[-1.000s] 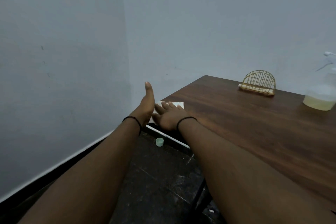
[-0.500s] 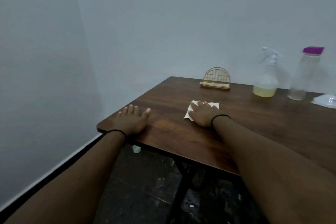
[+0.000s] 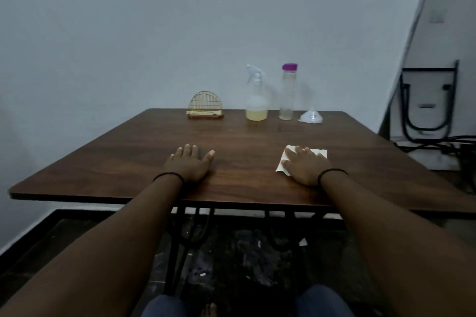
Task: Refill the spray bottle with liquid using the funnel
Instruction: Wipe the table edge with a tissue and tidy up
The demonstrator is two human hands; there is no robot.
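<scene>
Refill not yet begun — left hand point(image 3: 190, 164) flat, empty; right hand point(image 3: 304, 166) spread flat on napkin point(image 3: 320, 154); spray bottle point(image 3: 256, 96) trigger head is to be unscrewed next — funnel point(image 3: 311, 116) untouched.

Both forearms were bare, with no sleeves in sight. A thin black band point(image 3: 168, 176) circled the wrist just behind the left hand point(image 3: 190, 163), and a matching black band point(image 3: 332, 173) circled the wrist behind the right hand point(image 3: 304, 167). Nearest the camera, both knees wore dark blue trousers point(image 3: 322, 301), and bare toes point(image 3: 209, 309) showed between them.
</scene>
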